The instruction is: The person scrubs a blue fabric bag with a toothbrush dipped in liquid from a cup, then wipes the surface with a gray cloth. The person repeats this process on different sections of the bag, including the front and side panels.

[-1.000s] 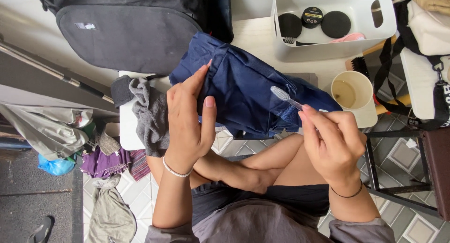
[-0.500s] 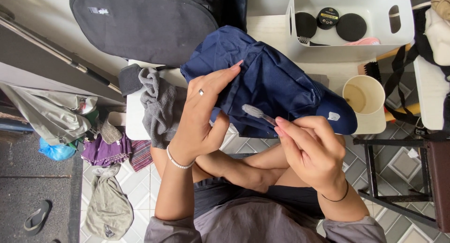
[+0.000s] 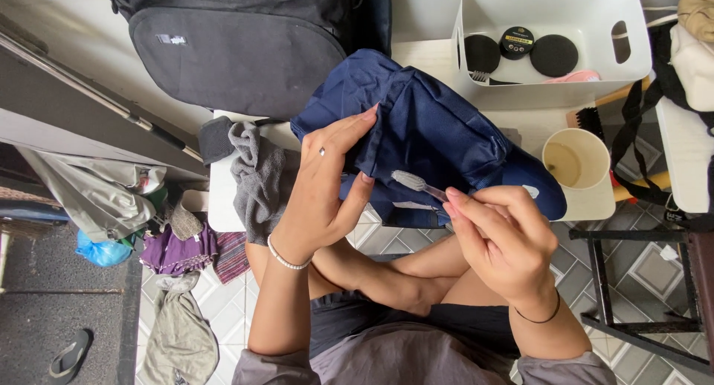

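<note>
A dark blue fabric bag (image 3: 439,125) lies crumpled on a low white table (image 3: 223,206) in front of me. My left hand (image 3: 327,180) pinches a fold of the blue fabric between thumb and fingers. My right hand (image 3: 502,240) grips the clear handle of a toothbrush (image 3: 413,182), whose white bristle head rests against the fabric just right of my left thumb. My bare knees show below both hands.
A grey cloth (image 3: 260,180) lies on the table's left. A white bin (image 3: 550,39) with round black tins stands at the back right, with a cup of cloudy water (image 3: 574,160) in front. A black backpack (image 3: 245,43) leans behind. Clothes litter the tiled floor at left.
My right hand has carried the toothbrush leftward, from the bag's right side to the fabric beside my left thumb. My left hand has kept its hold on the fold.
</note>
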